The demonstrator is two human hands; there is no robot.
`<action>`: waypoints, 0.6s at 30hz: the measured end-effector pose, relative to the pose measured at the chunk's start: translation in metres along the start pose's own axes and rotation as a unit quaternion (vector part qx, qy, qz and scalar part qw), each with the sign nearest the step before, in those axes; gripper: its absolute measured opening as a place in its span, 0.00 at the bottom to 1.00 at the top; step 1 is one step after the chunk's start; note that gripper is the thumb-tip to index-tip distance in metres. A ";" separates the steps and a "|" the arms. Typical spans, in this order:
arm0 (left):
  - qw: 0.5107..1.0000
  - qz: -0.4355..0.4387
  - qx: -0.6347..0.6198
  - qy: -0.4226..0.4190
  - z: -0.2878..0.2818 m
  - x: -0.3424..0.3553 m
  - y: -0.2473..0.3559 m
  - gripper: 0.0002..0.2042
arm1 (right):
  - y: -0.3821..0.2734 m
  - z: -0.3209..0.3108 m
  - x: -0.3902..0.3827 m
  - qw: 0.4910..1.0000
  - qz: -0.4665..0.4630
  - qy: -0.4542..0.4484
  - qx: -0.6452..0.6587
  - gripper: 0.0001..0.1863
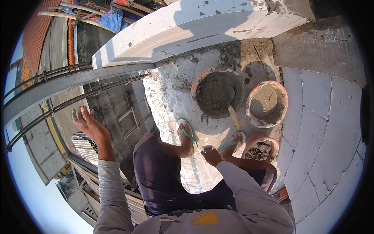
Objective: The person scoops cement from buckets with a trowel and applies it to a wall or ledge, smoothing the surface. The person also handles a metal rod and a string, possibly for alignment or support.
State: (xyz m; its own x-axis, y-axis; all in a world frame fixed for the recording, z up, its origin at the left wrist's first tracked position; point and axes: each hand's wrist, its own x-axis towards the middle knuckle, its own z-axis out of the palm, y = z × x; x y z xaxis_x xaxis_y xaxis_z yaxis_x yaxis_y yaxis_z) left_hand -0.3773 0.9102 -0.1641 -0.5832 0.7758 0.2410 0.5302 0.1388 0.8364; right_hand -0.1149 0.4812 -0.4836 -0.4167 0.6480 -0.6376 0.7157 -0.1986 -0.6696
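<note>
My left hand (87, 123) is raised out to the left, near the metal rails, with its fingers apart and nothing in it. My right hand (212, 156) is closed in front of my right knee, beside my sandalled foot. A small pale-grey bit shows at its fingers, too small to name. Ahead of my feet stands a wide tub (193, 91) of wet grey mortar (212, 93). A tool with a wooden handle (234, 117) leans out of the mortar, its head buried. To the right is an orange-rimmed bucket (285, 97) with murky water.
A smaller bucket (277, 148) of grey rubble stands by my right foot. White block walls rise ahead (187, 31) and on the right (311, 136). At left, a grey beam (50, 93) and bars edge a drop, with a ladder (134, 117) and roofs below.
</note>
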 end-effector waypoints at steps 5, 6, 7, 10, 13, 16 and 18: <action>0.935 -0.262 -0.134 -0.199 0.019 -0.169 -0.021 0.14 | 0.038 0.058 0.020 0.939 -0.236 -0.010 -0.250 0.15; 0.889 -0.331 -0.163 -0.270 0.050 -0.213 -0.024 0.13 | 0.079 0.079 0.021 0.911 -0.295 0.089 -0.274 0.17; 0.863 -0.375 -0.160 -0.298 0.074 -0.257 -0.044 0.13 | 0.094 0.086 0.023 0.922 -0.302 0.094 -0.224 0.16; 0.838 -0.353 0.050 -0.413 0.127 -0.364 -0.154 0.18 | 0.111 0.125 0.031 0.979 -0.167 0.107 -0.044 0.10; 0.884 -0.079 0.248 -0.388 0.131 -0.401 -0.286 0.25 | 0.059 0.077 0.067 0.972 -0.215 0.039 -0.086 0.14; 0.894 -0.018 0.221 -0.389 0.159 -0.432 -0.286 0.28 | 0.064 0.001 0.074 0.977 -0.122 -0.124 -0.126 0.42; 0.897 0.036 0.205 -0.389 0.177 -0.416 -0.277 0.27 | 0.053 -0.049 0.073 0.980 -0.023 -0.153 -0.128 0.40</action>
State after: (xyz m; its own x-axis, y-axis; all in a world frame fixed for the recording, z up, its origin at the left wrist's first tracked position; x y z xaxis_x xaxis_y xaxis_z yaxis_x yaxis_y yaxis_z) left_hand -0.1723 0.6584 -0.5830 -0.0173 0.9644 -0.2638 0.8242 0.1631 0.5423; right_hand -0.0797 0.5544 -0.5474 -0.5722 0.3932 -0.7197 0.7930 0.0414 -0.6078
